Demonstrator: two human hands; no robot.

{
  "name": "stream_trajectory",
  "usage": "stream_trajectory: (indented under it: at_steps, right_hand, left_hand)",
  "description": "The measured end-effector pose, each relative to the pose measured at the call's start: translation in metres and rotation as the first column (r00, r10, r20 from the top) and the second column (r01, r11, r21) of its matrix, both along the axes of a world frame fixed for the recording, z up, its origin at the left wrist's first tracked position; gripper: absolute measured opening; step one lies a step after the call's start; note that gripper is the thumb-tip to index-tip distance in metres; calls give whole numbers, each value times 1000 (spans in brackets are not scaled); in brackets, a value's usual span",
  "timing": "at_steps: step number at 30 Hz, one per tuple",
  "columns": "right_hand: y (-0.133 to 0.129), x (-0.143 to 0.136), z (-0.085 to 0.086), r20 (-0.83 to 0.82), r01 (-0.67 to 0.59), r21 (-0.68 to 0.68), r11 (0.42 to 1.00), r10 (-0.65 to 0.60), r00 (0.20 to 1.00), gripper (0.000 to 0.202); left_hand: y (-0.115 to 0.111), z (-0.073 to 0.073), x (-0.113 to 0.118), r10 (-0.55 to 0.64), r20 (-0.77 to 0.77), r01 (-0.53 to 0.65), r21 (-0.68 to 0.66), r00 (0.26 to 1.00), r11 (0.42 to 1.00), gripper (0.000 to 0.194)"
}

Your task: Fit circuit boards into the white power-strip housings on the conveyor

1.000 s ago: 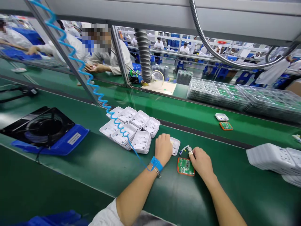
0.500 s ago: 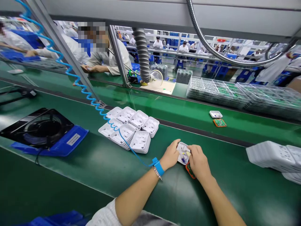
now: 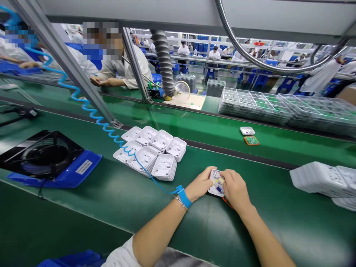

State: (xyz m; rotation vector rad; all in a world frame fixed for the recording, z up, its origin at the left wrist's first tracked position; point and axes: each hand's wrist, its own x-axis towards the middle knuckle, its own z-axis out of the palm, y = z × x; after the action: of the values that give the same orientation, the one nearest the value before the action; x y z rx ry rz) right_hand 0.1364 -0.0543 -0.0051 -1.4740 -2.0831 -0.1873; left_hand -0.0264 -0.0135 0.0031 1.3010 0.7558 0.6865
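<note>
While the left hand [image 3: 198, 187] grips a white shell [image 3: 214, 191] by its left side, the right hand [image 3: 236, 189] is bent over its right side, with fingertips at the inside. Whether this hand pinches the shell or a small part, I cannot tell. The shell is right of the middle of the frame, above the green tabletop [image 3: 125, 200], its hollow side up, and a small blue part [image 3: 219, 189] lies in it. An orange-edged board [image 3: 227, 202] shows partly beneath the right hand.

Near the centre stand stacks of white shells [image 3: 164, 167]. A blue strap [image 3: 184, 196] is around the left wrist, joined to a coiled blue cord [image 3: 97, 120]. At the left, a black fan [image 3: 52, 154] rests partly over a blue holder [image 3: 80, 180]; its white label [image 3: 83, 167] carries writing too small to read. At the right are stacked white covers [image 3: 319, 180]. Farther back, another shell [image 3: 247, 130] lies just beside a green board [image 3: 251, 140], in front of the clear trays [image 3: 253, 105]. In the upper left, a person [image 3: 136, 68] sits across.
</note>
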Motion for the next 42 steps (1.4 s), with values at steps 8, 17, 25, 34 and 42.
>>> stream_trajectory:
  at_steps: [8,17,25,34,42]
  right_hand:
    - [0,1,10,-340,-58,-208,976,-17,940,18]
    - [-2,0,10,-333,26,-268,963,-118,936,15]
    - [-5,-28,6,-6,42,-234,971,-44,999,11]
    - [0,-20,-3,63,83,-190,978,-72,995,14]
    - [2,-20,-4,11,74,-221,972,-74,997,14]
  left_hand:
    - [-2,3,2,185,-144,-161,163,972,973,20]
    - [-2,1,10,303,-241,-216,329,922,919,21]
    - [-2,-12,15,338,-181,-314,149,923,938,21]
    - [-2,-11,14,319,-264,-287,152,910,946,24]
    - [-2,-9,11,313,-311,-267,183,897,946,29]
